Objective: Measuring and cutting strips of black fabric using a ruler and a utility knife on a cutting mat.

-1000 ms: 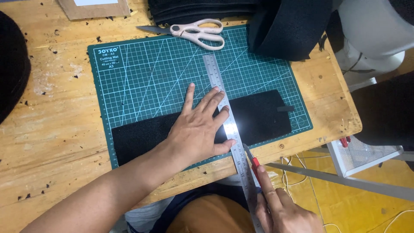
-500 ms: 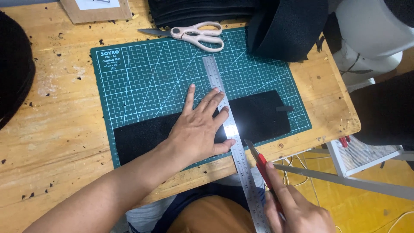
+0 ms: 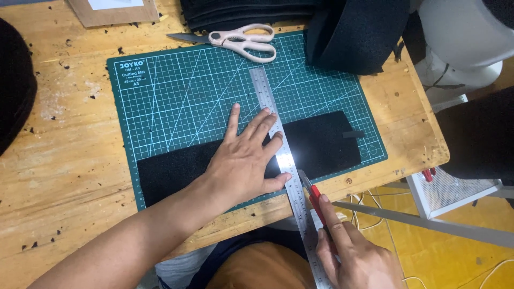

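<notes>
Mat (image 3: 176, 101): green cutting mat with a white grid, lying on the wooden surface (image 3: 64, 160); a small block of white print sits in its far-left corner.
Felt (image 3: 321, 142): black strip lying across the mat's near edge, running left to right, partly under the left hand.
Ruler (image 3: 284, 160): steel, laid across the felt from mid-mat toward the person, its near end sticking out past the mat and the surface edge.
Left hand (image 3: 243, 160): flat, palm down, fingers spread wide, pressing on the felt; fingertips and thumb rest against the ruler, pinning it to the mat. Forearm comes in from the lower left.
Right hand (image 3: 353, 257): closed around a red-handled knife (image 3: 315, 197), index finger stretched along the handle, off the mat's near edge.
Knife blade: tip sits just beside the ruler's right edge, at the near edge of the felt.
Scissors (image 3: 241, 40): pale pink handles, lying shut at the mat's far edge.
Black fabric (image 3: 353, 32): folded pile overlapping the mat's far-right corner.
Cardboard (image 3: 112, 10): brown piece with a white sheet on it, beyond the mat's far-left corner.
Scraps: small black bits scattered on the surface left of the mat.
</notes>
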